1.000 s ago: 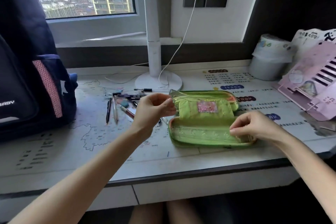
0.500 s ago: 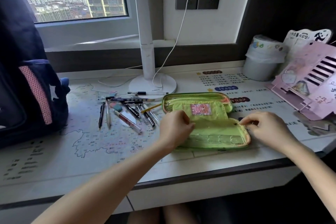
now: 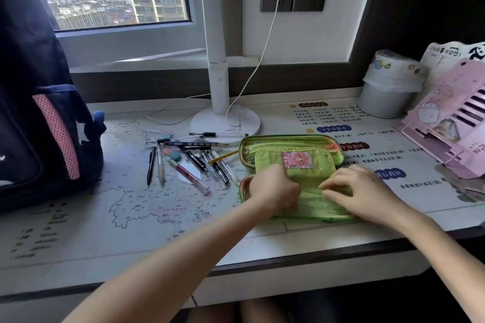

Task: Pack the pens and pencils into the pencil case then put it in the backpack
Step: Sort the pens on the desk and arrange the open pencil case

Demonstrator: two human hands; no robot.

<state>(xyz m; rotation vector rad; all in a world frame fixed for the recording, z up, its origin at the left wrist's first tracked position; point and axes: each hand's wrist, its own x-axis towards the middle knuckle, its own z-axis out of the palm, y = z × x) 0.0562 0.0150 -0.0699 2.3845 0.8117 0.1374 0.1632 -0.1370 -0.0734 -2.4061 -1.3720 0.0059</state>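
Centre right of the frame: green pencil case (image 3: 291, 162) lies opened flat on the desk (image 3: 131, 238), its near half close to the front edge. Left hand (image 3: 273, 189) rests on the case's left end, fingers curled downward. The tips are hidden, so I cannot tell whether they hold anything. Right hand (image 3: 360, 193) sits on the near half, thumb and forefinger drawn together, apparently pinching the lining. Pens and pencils (image 3: 189, 160) lie loose in a heap just left of the case, none visibly packed. Backpack (image 3: 39, 118) stands at far left.

Risks noted: a hard tug on the lining could drag the case over the desk edge. A sweeping reach could send the round pens rolling or snag the lamp (image 3: 225, 123) cable.
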